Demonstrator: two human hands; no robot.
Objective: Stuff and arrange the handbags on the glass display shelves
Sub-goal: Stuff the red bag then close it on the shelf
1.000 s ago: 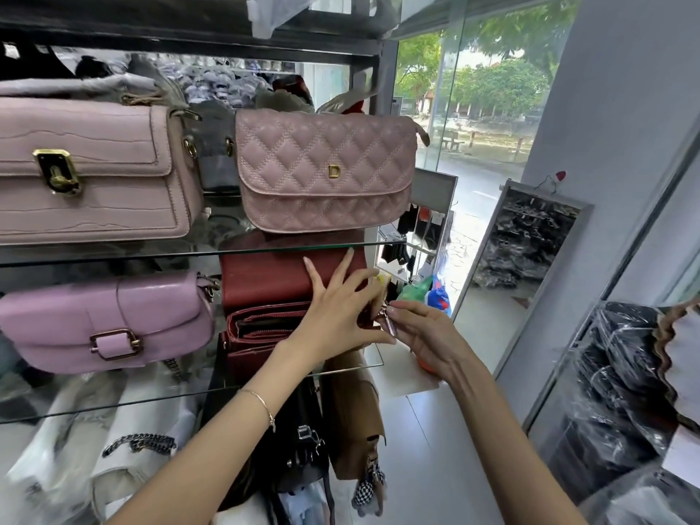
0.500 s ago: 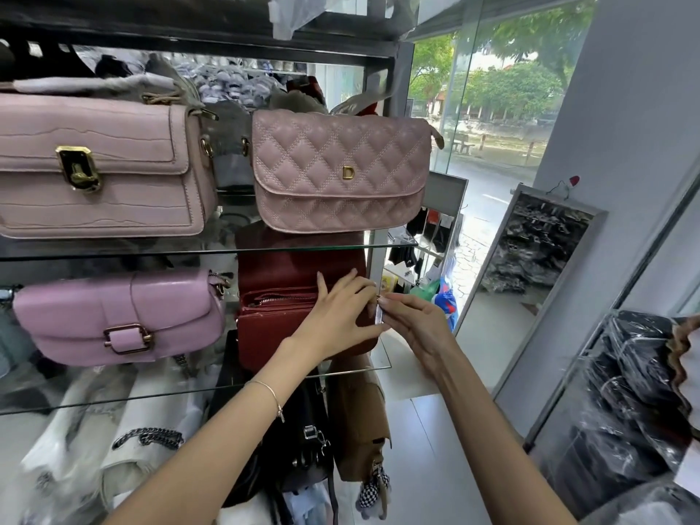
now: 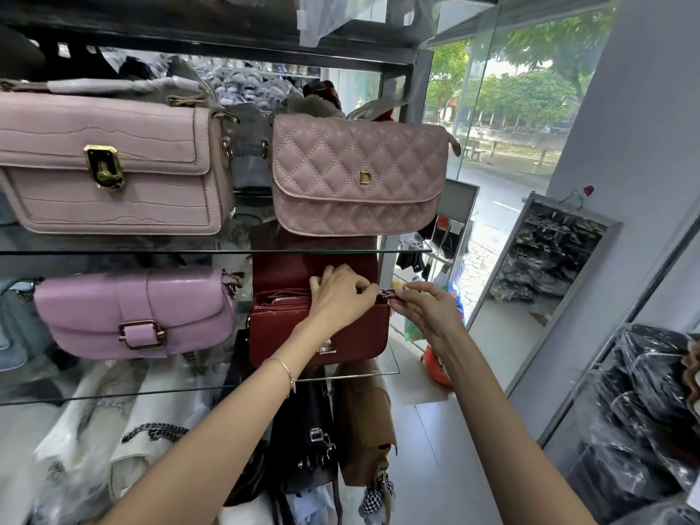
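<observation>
Handbag: a dark red leather handbag (image 3: 318, 335) is stood upright at the right end of the lower glass shelf (image 3: 151, 394), its flap raised behind and its top zip partly open at the left.
Left hand: the left hand (image 3: 341, 293) is laid on the bag's top edge, with the fingers curled and gripping it beside the zip.
Right hand: the metal zip pull (image 3: 388, 294) at the bag's right corner is pinched between thumb and fingertips of the right hand (image 3: 424, 308).
Same shelf: a lilac buckled handbag (image 3: 132, 312) is set to the left, apart from the red one.
Upper glass shelf (image 3: 113, 253): a quilted dusty-pink flap handbag (image 3: 356, 176) and a pale pink crocodile-embossed handbag (image 3: 113, 164) are displayed side by side.
Room: a glass shopfront (image 3: 530, 108) with street and trees is seen to the right; a framed mirror (image 3: 549, 259) is leaned on the grey wall (image 3: 644, 145); plastic-wrapped black goods (image 3: 644, 411) are stacked nearby.
</observation>
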